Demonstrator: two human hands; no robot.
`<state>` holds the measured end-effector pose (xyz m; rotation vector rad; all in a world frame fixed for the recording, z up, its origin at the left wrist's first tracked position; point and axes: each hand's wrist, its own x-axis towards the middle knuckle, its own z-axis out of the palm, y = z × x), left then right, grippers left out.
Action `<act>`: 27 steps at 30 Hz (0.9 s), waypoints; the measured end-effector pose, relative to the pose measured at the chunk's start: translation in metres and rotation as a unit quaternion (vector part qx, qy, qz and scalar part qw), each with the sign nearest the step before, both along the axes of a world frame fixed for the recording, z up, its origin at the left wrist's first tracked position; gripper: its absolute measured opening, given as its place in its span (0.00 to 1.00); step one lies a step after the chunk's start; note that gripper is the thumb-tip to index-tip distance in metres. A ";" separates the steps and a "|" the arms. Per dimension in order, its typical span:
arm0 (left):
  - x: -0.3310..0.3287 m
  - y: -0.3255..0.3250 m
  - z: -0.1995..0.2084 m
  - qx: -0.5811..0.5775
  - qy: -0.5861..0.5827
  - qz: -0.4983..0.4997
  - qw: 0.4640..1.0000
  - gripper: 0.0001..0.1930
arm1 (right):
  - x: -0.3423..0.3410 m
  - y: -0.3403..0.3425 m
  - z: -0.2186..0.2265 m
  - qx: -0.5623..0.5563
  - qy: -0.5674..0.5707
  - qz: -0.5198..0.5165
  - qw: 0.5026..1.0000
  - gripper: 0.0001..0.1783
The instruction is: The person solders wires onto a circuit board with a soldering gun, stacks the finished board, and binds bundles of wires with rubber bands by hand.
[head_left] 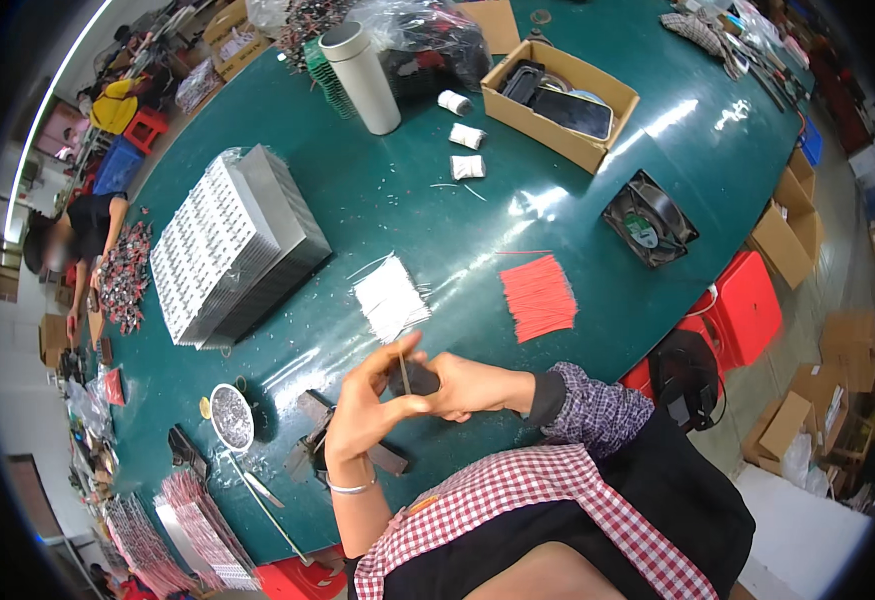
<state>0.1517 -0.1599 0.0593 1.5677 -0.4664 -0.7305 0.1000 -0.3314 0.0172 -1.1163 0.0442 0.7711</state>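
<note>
two bare hands meet above the near edge of the green table [437,225], around a dark rounded thing [422,378]. the right hand [469,385] has its fingers closed on that thing from the right. the left hand [369,412] comes at it from the left, thumb and forefinger apart, with a thin tan strip [404,370] standing between them; whether they pinch the strip i cannot tell.

just beyond the hands lies a heap of thin white pieces [389,298], and to its right, well apart, a heap of red ones [540,298]. a black fan [651,222] lies by the table's right edge. toward the far edge stand an open cardboard box [537,133] and a pale flask [365,85], with three white rolls [467,167] between. a tall stack of white panels [219,240] fills the left part, near the left edge, where another person [89,222] leans in.
</note>
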 end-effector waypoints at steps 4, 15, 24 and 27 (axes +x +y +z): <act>-0.007 -0.013 0.002 0.168 -0.109 0.024 0.979 0.11 | -0.004 0.005 -0.009 -0.035 -0.050 0.011 0.998 0.15; 0.002 0.023 0.000 0.095 -0.081 0.268 0.955 0.06 | 0.057 -0.124 0.031 -0.519 -0.301 -0.240 0.764 0.19; 0.003 0.070 0.004 0.151 -0.126 0.307 0.931 0.06 | 0.102 -0.181 -0.059 -0.800 -0.377 -0.171 0.434 0.40; 0.011 0.109 0.023 0.153 -0.151 0.350 0.912 0.06 | 0.075 -0.172 -0.011 -0.744 -0.405 -0.177 0.501 0.40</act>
